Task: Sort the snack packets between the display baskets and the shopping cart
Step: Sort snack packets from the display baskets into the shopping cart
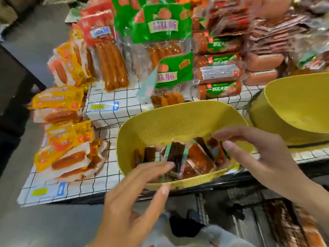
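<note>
Head view, nearest first: the left hand (131,202) reaches up from the bottom edge, fingers straight and slightly apart, with the tips over the near rim of a yellow basket (169,125). Whether they touch the contents is unclear. The right hand (263,157) hovers over the basket's right side, fingers spread and relaxed, holding nothing. Below it, the shopping cart (202,207) is cut off by the frame, and its dark load is too blurred to identify. Inside the basket lie mixed snack packets (176,154), dark and orange-red, partly hidden by the left fingers. A second yellow basket (293,100) stands to the right, cropped, its floor out of sight. Beyond, on a checked cloth (110,97), sausage packs (112,65) pile up, their printing smeared by blur.
</note>
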Demonstrator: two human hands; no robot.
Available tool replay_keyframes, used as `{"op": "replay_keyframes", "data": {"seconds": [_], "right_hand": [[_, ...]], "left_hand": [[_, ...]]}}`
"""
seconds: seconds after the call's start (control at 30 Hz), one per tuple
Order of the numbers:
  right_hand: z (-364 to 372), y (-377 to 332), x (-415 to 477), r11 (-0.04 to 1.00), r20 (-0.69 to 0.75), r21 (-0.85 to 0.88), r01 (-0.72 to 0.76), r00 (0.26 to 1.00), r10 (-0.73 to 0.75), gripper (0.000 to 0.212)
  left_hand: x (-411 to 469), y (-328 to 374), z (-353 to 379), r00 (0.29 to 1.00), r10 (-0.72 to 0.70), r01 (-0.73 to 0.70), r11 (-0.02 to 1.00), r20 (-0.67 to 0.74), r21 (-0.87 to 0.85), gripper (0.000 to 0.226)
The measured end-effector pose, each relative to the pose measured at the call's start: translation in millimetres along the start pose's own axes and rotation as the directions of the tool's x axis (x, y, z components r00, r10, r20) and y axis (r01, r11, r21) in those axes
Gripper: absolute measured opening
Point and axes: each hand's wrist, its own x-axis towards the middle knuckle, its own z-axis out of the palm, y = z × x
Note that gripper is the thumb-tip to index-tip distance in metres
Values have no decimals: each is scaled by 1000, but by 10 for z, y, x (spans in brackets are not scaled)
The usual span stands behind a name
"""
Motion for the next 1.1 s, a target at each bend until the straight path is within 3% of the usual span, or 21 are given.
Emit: {"op": "replay_keyframes", "data": {"seconds": [0.1,0.2,0.3,0.4,0.47,0.53,0.6,0.67,0.77,0.83,0.93,0.97,1.03,1.1], "right_hand": [[290,107,553,984,281,-179,-22,957,73,37],[669,350,927,831,557,-548,92,782,281,58],[953,542,1051,628,628,-725,282,644,437,74],[1114,640,1028,563,610,-754,337,676,412,67],[1148,581,1015,590,577,-747,306,739,347,56],[1078,482,1042,731,559,-646,219,788,257,33],[887,342,1112,907,595,-409,98,782,184,12],[666,105,1214,978,606,-178,105,795,25,9],[565,-313,1333,973,559,50,227,801,-216,8],[678,-483,1397,939,495,194,284,798,-344,11],[895,-437,1427,895,385,444,44,892,-235,8],[958,-329,1402,893,367,449,-24,917,-160,2],[1129,-29,1288,980,433,189,-69,901,-20,21],[1355,214,1157,981,634,-196,-1,762,128,40]], "left_hand": [[78,-252,-203,996,3,11,988,-91,151,26],[109,-567,-280,995,-35,59,962,-93,267,30],[77,-803,-255,993,-101,114,938,-55,328,35],[35,-908,-215,993,-103,116,939,-56,325,34],[31,-923,-208,993,-95,112,944,-70,310,34],[30,-916,-213,993,-95,113,944,-75,310,34],[57,-884,-219,991,-102,125,942,-87,312,35],[132,-823,-229,988,-103,134,944,-117,300,35],[317,-705,-216,987,-95,122,967,-126,222,37],[446,-616,-204,973,-173,191,975,-155,111,30],[508,-594,-210,923,-245,240,969,-296,-56,18],[491,-608,-233,901,-273,250,962,-338,-111,18],[430,-647,-304,849,-345,285,937,-401,-204,18],[372,-684,-347,815,-393,311,917,-426,-251,16]]}}
